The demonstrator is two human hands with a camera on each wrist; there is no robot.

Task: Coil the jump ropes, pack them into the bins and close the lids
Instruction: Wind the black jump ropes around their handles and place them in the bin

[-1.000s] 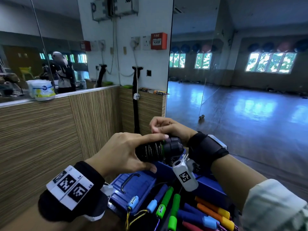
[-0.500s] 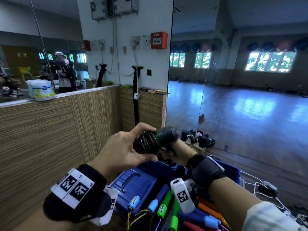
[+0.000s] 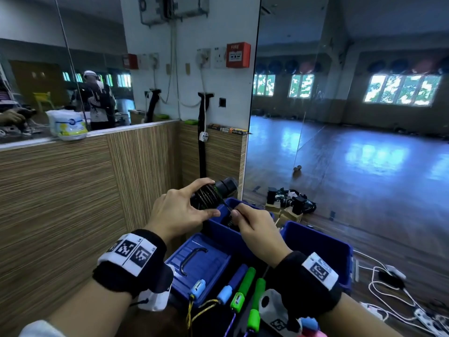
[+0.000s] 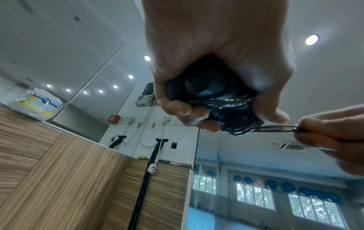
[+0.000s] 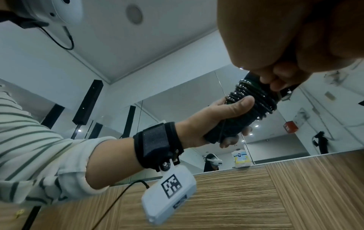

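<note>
Black rope (image 3: 206,197) wound tight round black handles (image 3: 226,187), held up above the bins, loose end running toward 5 o'clock. Open blue bin (image 3: 320,242) at 4 o'clock from the rope. Blue lid (image 3: 213,261) with dark grip, lying flat at 6 o'clock. Blue and green handles (image 3: 245,284) lying side by side below, toward 6 o'clock.

You see dim, bluish light from windows (image 3: 402,90) and ceiling spotlights (image 4: 312,39); edges bend, wrist views blur close up.

Black wrist straps (image 3: 131,271), white coded tags (image 3: 320,270), striped sleeve (image 5: 35,155)
</note>
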